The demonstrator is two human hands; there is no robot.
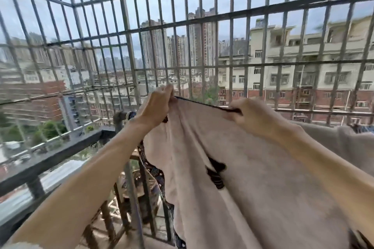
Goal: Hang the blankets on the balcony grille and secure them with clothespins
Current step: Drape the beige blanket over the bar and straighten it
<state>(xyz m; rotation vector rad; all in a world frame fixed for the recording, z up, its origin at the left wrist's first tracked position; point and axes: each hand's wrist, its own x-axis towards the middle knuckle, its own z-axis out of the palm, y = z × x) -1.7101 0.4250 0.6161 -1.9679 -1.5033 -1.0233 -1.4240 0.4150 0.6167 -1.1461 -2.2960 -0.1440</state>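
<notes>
Pinching the blanket [232,168] top hem, left hand [156,103] and right hand [249,115] stretch it sloping down rightward.

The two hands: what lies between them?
In the head view, the blanket has its dark-trimmed top edge stretched between the left hand and the right hand.

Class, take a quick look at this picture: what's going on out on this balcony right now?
A person is holding up a beige blanket by its dark-trimmed top edge. The left hand and right hand each pinch that edge and stretch it taut in front of the balcony grille. It does not look draped over a bar yet. Another pale cloth hangs over the rail on the right.
</notes>
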